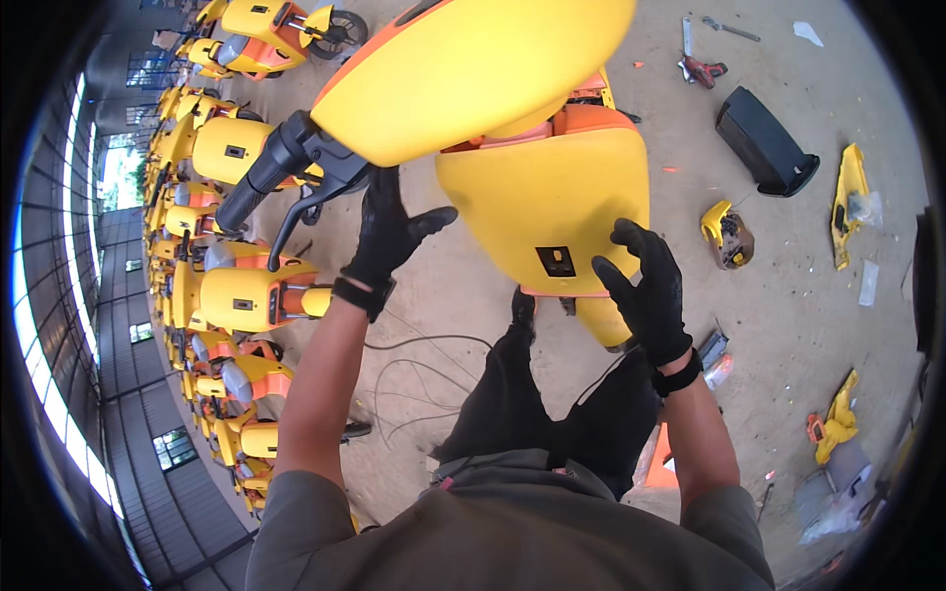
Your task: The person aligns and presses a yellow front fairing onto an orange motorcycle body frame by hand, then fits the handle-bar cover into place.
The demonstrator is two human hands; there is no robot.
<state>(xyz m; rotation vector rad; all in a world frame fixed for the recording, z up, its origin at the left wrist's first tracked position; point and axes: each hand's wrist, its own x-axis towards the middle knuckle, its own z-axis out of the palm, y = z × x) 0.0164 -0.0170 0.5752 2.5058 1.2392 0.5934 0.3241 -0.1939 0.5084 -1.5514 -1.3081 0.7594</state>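
A yellow scooter stands in front of me, with a smooth upper cowl (483, 69) above a broad yellow body panel (552, 202). The panel has a small dark rectangular slot (556, 261). My left hand (391, 225), in a black glove, is raised under the cowl's lower edge, beside the black brake lever (296, 219) and handlebar grip (258, 182). Its thumb is spread and its fingertips are partly hidden by the cowl. My right hand (647, 291), also gloved in black, hovers at the panel's right edge, fingers bent and apart, holding nothing.
Rows of yellow scooters (241, 300) line the left side. On the floor at right lie a red-handled power tool (703, 71), a wrench (731, 29), a black bin-like part (764, 141), a small container (731, 238) and yellow trim pieces (845, 202). A thin cable (429, 339) loops near my legs.
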